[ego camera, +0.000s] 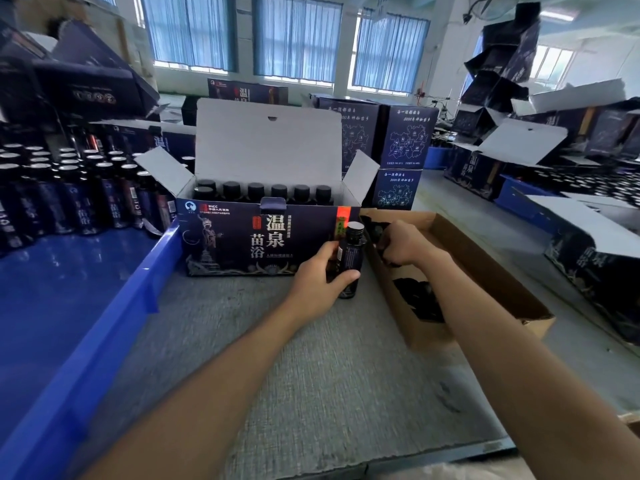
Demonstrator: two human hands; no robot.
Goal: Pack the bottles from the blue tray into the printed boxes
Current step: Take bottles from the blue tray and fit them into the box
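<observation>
Hiding bottle (352,252) label: left hand (317,284)

Pretty bright, daylight coming through the curtained windows (298,36) behind the open printed box (263,237). Glossy sheen on the blue tray (69,289) left of it. Stacked boxes (502,64) up right of it bend fisheye-style and look soft.

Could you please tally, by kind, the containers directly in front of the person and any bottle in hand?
Blue tray: 1
Open printed box: 1
Brown carton: 1
Bottle in left hand: 1
Total: 4
Right hand grips a dark item in the carton, uncounted.
</observation>
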